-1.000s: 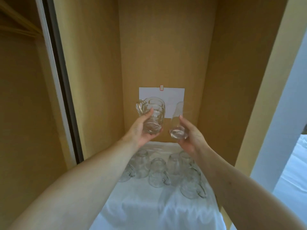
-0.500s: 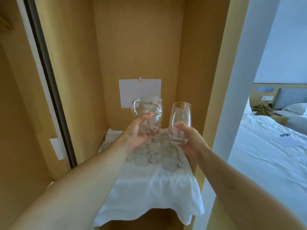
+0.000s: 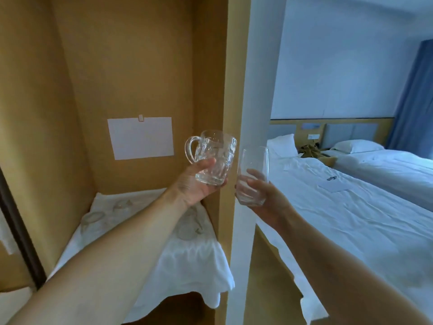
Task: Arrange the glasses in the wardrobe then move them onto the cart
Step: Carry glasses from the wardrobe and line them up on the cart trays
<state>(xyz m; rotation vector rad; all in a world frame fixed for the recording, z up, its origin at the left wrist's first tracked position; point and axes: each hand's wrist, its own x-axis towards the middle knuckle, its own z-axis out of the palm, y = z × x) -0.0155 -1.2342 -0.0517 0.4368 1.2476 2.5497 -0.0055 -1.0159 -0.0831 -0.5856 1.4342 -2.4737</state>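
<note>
Beside the wardrobe shelf [image 3: 194, 261], your left hand [image 3: 194, 184] grips the mug [image 3: 212, 157], right hand [image 3: 264, 195] the tumbler [image 3: 253, 174], both upright for carrying.

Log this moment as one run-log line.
left hand: grips handled glass mug | right hand: grips plain tumbler | other glasses: on wardrobe's white cloth

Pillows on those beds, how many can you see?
2. One pillow lies at the head of the nearer bed, just right of the wardrobe's white edge; the other pillow is on the farther bed. More may be hidden behind that edge.
</note>
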